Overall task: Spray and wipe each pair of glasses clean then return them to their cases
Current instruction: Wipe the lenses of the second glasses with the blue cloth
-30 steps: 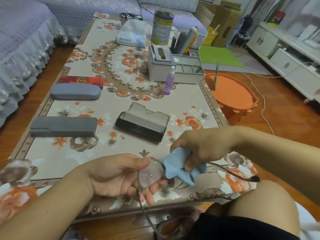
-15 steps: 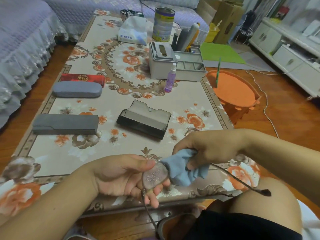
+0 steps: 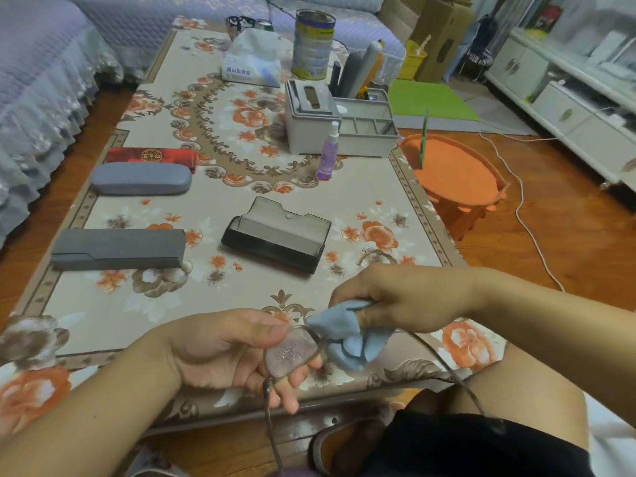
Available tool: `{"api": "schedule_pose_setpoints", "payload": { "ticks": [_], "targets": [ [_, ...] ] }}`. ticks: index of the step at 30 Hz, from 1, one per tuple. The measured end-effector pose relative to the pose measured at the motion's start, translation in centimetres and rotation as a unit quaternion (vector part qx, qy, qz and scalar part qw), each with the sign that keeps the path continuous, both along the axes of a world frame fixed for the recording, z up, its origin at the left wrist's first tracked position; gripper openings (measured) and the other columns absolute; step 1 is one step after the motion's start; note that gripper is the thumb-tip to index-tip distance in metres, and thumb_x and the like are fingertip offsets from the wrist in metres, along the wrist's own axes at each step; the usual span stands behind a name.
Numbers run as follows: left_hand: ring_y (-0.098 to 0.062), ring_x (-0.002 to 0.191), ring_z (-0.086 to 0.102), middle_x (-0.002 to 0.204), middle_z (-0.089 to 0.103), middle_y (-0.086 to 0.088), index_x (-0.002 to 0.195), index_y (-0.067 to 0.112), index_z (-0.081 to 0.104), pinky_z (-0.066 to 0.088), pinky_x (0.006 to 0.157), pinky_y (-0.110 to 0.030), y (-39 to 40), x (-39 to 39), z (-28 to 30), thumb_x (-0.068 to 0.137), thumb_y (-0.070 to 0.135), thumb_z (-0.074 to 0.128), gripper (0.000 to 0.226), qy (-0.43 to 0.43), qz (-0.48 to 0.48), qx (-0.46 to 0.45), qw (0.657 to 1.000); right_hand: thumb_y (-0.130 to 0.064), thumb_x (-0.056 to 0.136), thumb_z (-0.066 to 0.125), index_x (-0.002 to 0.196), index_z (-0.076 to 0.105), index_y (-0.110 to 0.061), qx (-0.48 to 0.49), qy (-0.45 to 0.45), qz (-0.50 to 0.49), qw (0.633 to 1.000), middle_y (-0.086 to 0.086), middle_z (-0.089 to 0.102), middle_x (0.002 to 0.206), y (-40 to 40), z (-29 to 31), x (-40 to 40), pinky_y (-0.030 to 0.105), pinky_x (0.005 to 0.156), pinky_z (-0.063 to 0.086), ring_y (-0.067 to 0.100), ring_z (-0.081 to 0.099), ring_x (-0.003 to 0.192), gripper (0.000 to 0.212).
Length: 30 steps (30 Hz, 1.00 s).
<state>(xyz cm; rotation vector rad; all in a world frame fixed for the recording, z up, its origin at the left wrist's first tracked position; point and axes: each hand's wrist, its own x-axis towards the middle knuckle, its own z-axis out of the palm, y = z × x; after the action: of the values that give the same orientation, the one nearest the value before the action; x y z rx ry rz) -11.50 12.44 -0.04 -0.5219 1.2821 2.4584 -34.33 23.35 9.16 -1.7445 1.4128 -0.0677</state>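
My left hand point(image 3: 227, 352) grips a pair of thin-framed glasses point(image 3: 292, 352) by one lens, which is speckled with spray droplets. My right hand point(image 3: 402, 297) pinches a light blue cloth point(image 3: 347, 335) over the other lens, which the cloth hides. Both temple arms hang open, one down past my left fingers, one over my knee. An open dark case point(image 3: 275, 235) lies on the table just beyond my hands. A purple spray bottle point(image 3: 328, 156) stands upright further back.
Three shut cases lie at the left: a grey box case point(image 3: 117, 249), a blue-grey case point(image 3: 141, 179), a red case point(image 3: 151, 155). A grey organiser point(image 3: 364, 129), tissue pack point(image 3: 253, 62) and tin point(image 3: 313, 44) stand at the back. An orange stool point(image 3: 454, 173) is right of the table.
My right hand has shifted the cloth slightly on the lens, and both hands with the glasses have moved a little. The cases and bottle have not moved.
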Motion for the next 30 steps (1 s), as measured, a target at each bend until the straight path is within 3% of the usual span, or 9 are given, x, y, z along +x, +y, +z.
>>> {"api": "schedule_pose_setpoints", "payload": {
  "ticks": [3, 5, 8, 11, 15, 17, 23, 26, 30],
  "targets": [
    [-0.039, 0.092, 0.07, 0.102, 0.061, -0.025, 0.131, -0.018, 0.046, 0.06, 0.073, -0.033, -0.8, -0.2, -0.5, 0.08, 0.045, 0.081, 0.089, 0.068, -0.059, 0.051, 0.995, -0.008, 0.103, 0.055, 0.111, 0.063, 0.001, 0.064, -0.031, -0.045, 0.996, 0.016, 0.069, 0.106, 0.0, -0.1, -0.8, 0.032, 0.084, 0.057, 0.019, 0.067, 0.091, 0.014],
    [-0.035, 0.099, 0.069, 0.105, 0.058, -0.02, 0.133, -0.013, 0.047, 0.059, 0.08, -0.03, -1.3, -0.3, -0.7, 0.095, 0.037, 0.067, 0.067, 0.097, -0.09, 0.082, 0.988, -0.001, 0.1, 0.056, 0.109, 0.063, 0.0, 0.114, -0.037, -0.071, 0.99, 0.013, 0.071, 0.105, 0.1, -0.6, -1.2, 0.027, 0.083, 0.058, 0.012, 0.07, 0.093, 0.012],
    [-0.035, 0.1, 0.069, 0.105, 0.059, -0.019, 0.135, -0.014, 0.045, 0.059, 0.081, -0.03, -1.5, -0.6, -0.9, 0.097, 0.035, 0.063, 0.065, 0.083, -0.105, 0.095, 0.986, -0.001, 0.093, 0.063, 0.096, 0.064, -0.015, 0.075, 0.047, -0.05, 0.995, -0.006, 0.068, 0.089, -0.1, -0.6, -0.9, 0.013, 0.067, 0.049, -0.002, 0.063, 0.074, 0.015],
    [-0.037, 0.101, 0.069, 0.105, 0.059, -0.021, 0.135, -0.014, 0.045, 0.059, 0.082, -0.031, -1.2, -0.7, -1.2, 0.098, 0.033, 0.062, 0.061, 0.087, -0.107, 0.117, 0.983, -0.009, 0.088, 0.071, 0.094, 0.065, -0.02, 0.036, 0.12, -0.017, 0.992, -0.008, 0.066, 0.086, -0.4, -0.4, 0.0, 0.013, 0.061, 0.047, 0.002, 0.06, 0.072, 0.014],
    [-0.042, 0.104, 0.068, 0.108, 0.059, -0.022, 0.133, -0.014, 0.047, 0.059, 0.083, -0.034, -1.5, -0.7, -0.8, 0.098, 0.03, 0.062, 0.058, 0.095, -0.11, 0.118, 0.982, -0.009, 0.082, 0.074, 0.076, 0.059, -0.03, -0.029, 0.121, -0.004, 0.992, -0.016, 0.06, 0.071, -0.9, 0.1, 1.0, 0.01, 0.058, 0.043, -0.004, 0.059, 0.067, 0.027],
    [-0.043, 0.104, 0.068, 0.11, 0.059, -0.022, 0.129, -0.014, 0.05, 0.059, 0.081, -0.034, -1.7, -0.6, -0.4, 0.097, 0.03, 0.065, 0.057, 0.101, -0.107, 0.11, 0.983, -0.009, 0.084, 0.073, 0.075, 0.057, -0.027, -0.075, 0.111, 0.027, 0.991, -0.016, 0.054, 0.067, -1.3, 0.3, 1.2, 0.009, 0.058, 0.039, -0.002, 0.054, 0.064, 0.025],
    [-0.041, 0.105, 0.069, 0.109, 0.059, -0.02, 0.133, -0.012, 0.046, 0.06, 0.082, -0.034, -1.4, -0.3, -0.1, 0.097, 0.031, 0.063, 0.058, 0.123, -0.123, 0.155, 0.973, -0.012, 0.096, 0.068, 0.089, 0.067, -0.006, -0.094, 0.004, 0.038, 0.995, -0.006, 0.062, 0.075, -1.0, 0.2, 0.5, 0.01, 0.063, 0.041, 0.005, 0.057, 0.069, 0.009],
    [-0.04, 0.104, 0.069, 0.108, 0.058, -0.02, 0.134, -0.012, 0.045, 0.06, 0.083, -0.033, -1.0, -0.3, 0.0, 0.099, 0.03, 0.061, 0.057, 0.133, -0.117, 0.186, 0.967, -0.009, 0.1, 0.061, 0.093, 0.069, -0.009, -0.038, -0.115, -0.041, 0.992, -0.006, 0.068, 0.084, -0.1, -0.3, -0.5, 0.019, 0.068, 0.048, 0.005, 0.063, 0.074, 0.01],
    [-0.039, 0.103, 0.069, 0.108, 0.058, -0.021, 0.136, -0.013, 0.043, 0.059, 0.082, -0.032, -1.0, -0.5, -0.3, 0.101, 0.03, 0.058, 0.058, 0.132, -0.09, 0.188, 0.969, -0.007, 0.097, 0.06, 0.098, 0.073, -0.004, 0.011, -0.26, -0.173, 0.95, 0.008, 0.075, 0.091, 0.2, -2.0, -1.3, 0.03, 0.07, 0.055, 0.018, 0.069, 0.08, 0.014]
  ]
}}
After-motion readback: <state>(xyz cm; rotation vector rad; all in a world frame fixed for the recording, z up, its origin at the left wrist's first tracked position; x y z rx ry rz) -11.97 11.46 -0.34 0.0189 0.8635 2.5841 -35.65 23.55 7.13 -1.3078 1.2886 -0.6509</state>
